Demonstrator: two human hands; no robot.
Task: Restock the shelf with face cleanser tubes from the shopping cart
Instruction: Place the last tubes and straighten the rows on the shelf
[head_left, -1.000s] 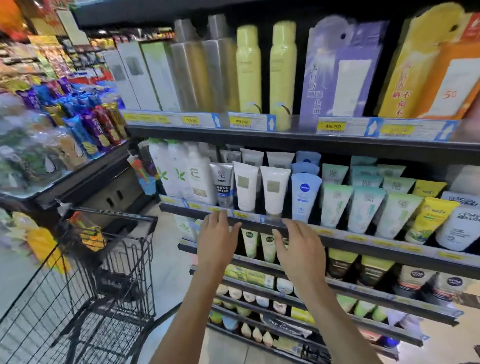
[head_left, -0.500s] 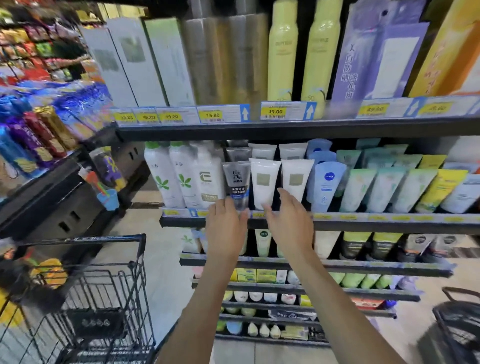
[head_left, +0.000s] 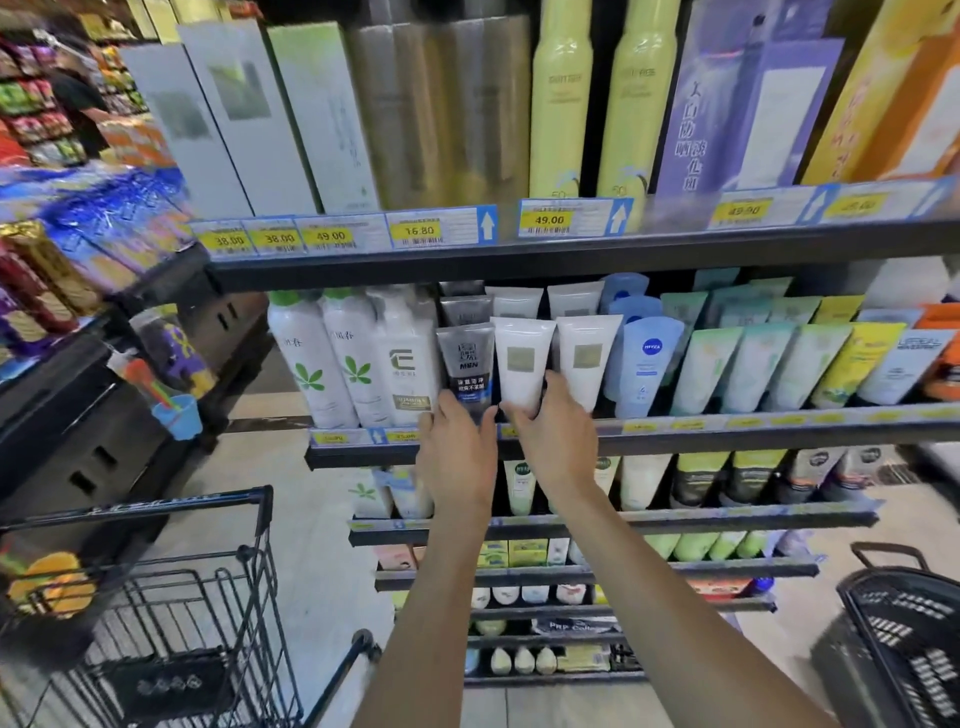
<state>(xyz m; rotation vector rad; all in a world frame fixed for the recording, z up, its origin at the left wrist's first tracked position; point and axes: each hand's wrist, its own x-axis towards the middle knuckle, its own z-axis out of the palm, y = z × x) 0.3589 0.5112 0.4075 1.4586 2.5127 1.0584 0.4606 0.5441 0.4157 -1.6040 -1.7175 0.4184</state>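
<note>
Fingers: left hand (head_left: 457, 447) touches grey MEN tube (head_left: 466, 364) base — right hand (head_left: 558, 431) pinches white cleanser tube (head_left: 521, 364) base.
Tubes: upright, front row, middle shelf (head_left: 727, 434).
Progress: row looks full — shopping cart (head_left: 171, 587) contents unclear.

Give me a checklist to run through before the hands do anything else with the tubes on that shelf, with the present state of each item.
1. Left hand at the grey tube: ok, fingers reach its lower end.
2. Right hand at the white tube: ok, fingers curl round its lower end.
3. Both tubes upright in the front row: ok.
4. Neighbouring white tube undisturbed: ok, it stands upright beside the right hand.
5. Firm grip on either tube: cannot tell, the hands hide the tube bottoms.
6. More tubes in the cart: cannot tell, the part in view shows none.
</note>
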